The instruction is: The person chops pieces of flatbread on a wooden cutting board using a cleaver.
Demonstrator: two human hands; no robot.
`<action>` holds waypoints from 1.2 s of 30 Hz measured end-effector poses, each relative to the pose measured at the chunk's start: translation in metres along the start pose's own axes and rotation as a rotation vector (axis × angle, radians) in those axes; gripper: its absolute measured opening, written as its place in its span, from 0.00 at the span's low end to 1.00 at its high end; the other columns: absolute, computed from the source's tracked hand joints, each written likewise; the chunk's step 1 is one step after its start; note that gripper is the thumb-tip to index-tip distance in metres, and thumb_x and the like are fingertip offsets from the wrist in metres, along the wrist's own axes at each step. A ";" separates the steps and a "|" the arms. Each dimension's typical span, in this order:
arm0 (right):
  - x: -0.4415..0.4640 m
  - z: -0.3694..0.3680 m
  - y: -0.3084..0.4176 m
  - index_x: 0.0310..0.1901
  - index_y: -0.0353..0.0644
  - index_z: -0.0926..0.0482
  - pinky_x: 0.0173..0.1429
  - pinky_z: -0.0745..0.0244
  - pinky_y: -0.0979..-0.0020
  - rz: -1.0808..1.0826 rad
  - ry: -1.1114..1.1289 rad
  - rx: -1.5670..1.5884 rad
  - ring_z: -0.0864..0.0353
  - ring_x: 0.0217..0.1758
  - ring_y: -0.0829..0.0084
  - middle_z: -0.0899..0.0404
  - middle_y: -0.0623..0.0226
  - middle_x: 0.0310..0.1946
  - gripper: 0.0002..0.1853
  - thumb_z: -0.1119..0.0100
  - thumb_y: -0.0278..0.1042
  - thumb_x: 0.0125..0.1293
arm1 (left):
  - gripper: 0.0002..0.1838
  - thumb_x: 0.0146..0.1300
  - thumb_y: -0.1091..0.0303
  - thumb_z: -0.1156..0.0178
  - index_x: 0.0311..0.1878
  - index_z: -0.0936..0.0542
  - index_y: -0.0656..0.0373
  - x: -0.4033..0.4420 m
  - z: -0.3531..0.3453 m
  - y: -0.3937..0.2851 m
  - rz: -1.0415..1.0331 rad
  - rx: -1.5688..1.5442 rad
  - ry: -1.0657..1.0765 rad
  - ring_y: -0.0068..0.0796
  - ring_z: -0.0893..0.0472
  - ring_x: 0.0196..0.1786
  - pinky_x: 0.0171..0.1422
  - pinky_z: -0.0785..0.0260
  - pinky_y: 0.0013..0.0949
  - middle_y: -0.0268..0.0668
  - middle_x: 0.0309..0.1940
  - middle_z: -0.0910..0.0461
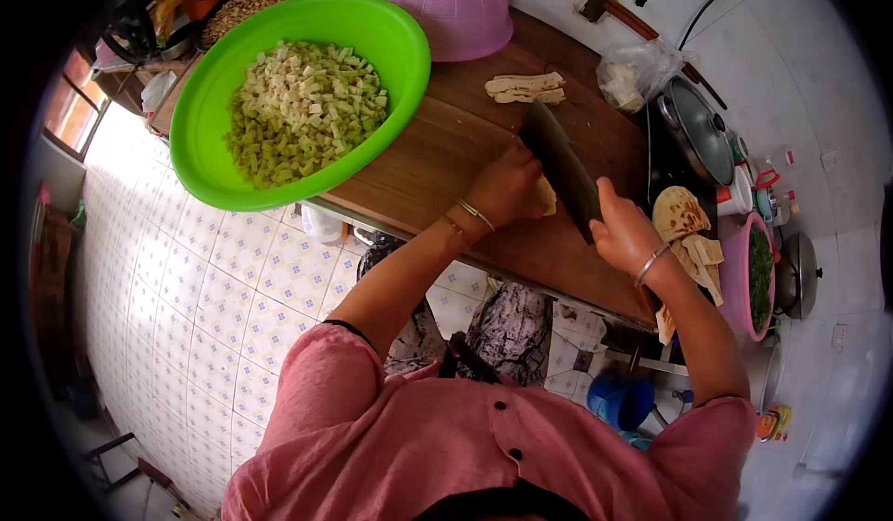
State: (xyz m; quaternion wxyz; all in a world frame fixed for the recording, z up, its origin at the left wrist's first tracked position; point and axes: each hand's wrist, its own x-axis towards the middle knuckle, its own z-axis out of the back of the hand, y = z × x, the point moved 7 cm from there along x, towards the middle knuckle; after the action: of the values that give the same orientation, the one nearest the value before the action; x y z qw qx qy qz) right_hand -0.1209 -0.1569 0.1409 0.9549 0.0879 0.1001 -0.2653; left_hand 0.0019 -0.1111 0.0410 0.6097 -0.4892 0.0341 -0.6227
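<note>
While diced bits (307, 102) are sitting in the left basin (400, 51), right hand (629, 229) is gripping a cleaver (561, 160), left hand (507, 186) seemingly pinning flatbread (547, 196); undiced pieces (682, 212) are lying right.

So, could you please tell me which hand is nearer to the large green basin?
The left hand is nearer, to the right of the green basin; the right hand is farther off to the right, holding the cleaver.

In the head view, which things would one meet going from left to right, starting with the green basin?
Green basin → left hand → cleaver → right hand → browned flatbread → pink basin → lidded pot
</note>
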 end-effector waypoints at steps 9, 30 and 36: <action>0.010 -0.015 -0.009 0.49 0.29 0.42 0.42 0.29 0.47 -0.046 0.163 0.058 0.24 0.36 0.39 0.24 0.39 0.28 0.20 0.48 0.23 0.56 | 0.25 0.34 0.66 0.29 0.39 0.25 0.64 0.003 0.002 0.002 0.031 0.061 -0.022 0.47 0.29 0.49 0.51 0.31 0.42 0.46 0.43 0.27; 0.037 -0.005 -0.002 0.50 0.33 0.41 0.43 0.29 0.48 0.068 -0.163 0.061 0.23 0.40 0.40 0.23 0.39 0.32 0.21 0.46 0.27 0.57 | 0.22 0.39 0.67 0.30 0.40 0.25 0.61 -0.006 0.010 -0.008 0.035 0.007 -0.027 0.48 0.29 0.45 0.50 0.33 0.44 0.45 0.41 0.26; -0.006 -0.009 0.000 0.51 0.32 0.42 0.43 0.29 0.47 0.053 -0.004 0.001 0.24 0.37 0.39 0.23 0.39 0.30 0.21 0.47 0.26 0.57 | 0.21 0.38 0.65 0.30 0.37 0.23 0.62 -0.002 0.010 -0.005 0.011 0.047 -0.037 0.46 0.27 0.47 0.50 0.30 0.42 0.45 0.40 0.25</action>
State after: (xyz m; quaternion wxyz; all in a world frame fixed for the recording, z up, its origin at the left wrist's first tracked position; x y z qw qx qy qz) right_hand -0.1271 -0.1515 0.1340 0.9618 0.0908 0.0957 -0.2400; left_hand 0.0043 -0.1023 0.0486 0.6251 -0.4861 0.0108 -0.6106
